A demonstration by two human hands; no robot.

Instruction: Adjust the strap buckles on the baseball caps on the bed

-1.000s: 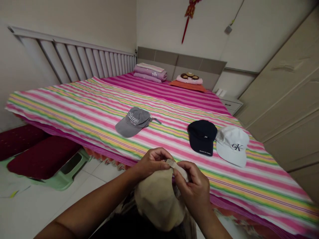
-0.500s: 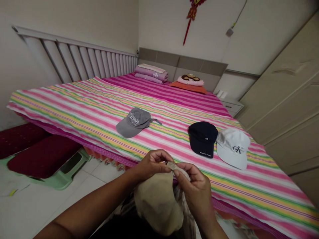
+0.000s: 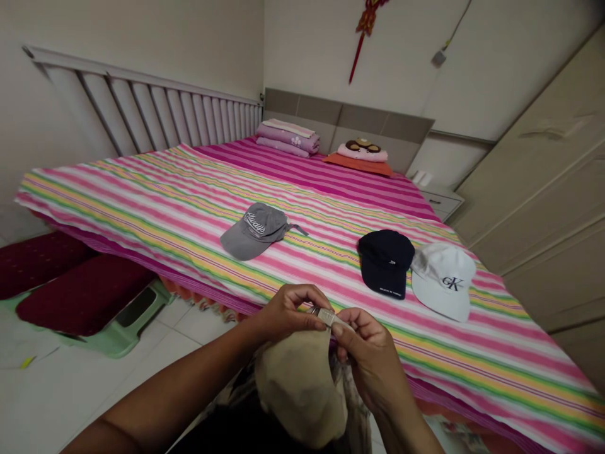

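Note:
A beige cap (image 3: 302, 384) hangs below my hands, in front of the bed's near edge. My left hand (image 3: 295, 312) pinches the cap's back strap (image 3: 327, 317) near a small metal buckle (image 3: 314, 310). My right hand (image 3: 366, 343) grips the same strap a little to the right, thumb on top. The strap's end is partly hidden under my fingers. Beyond my hands, a grey cap (image 3: 258, 230) with white lettering lies on the striped sheet. To the right, a dark navy cap (image 3: 385, 261) touches a white cap (image 3: 444, 280).
The bed (image 3: 142, 195) carries folded purple bedding (image 3: 288, 140) and a pink and orange stack (image 3: 362, 157) by the headboard (image 3: 312, 110). Green stools with dark red cushions (image 3: 85, 296) stand at the left. A wardrobe (image 3: 543, 189) lines the right side.
My right hand has shifted slightly along the strap, and more of the strap and buckle now shows between my hands. The caps on the bed have stayed put.

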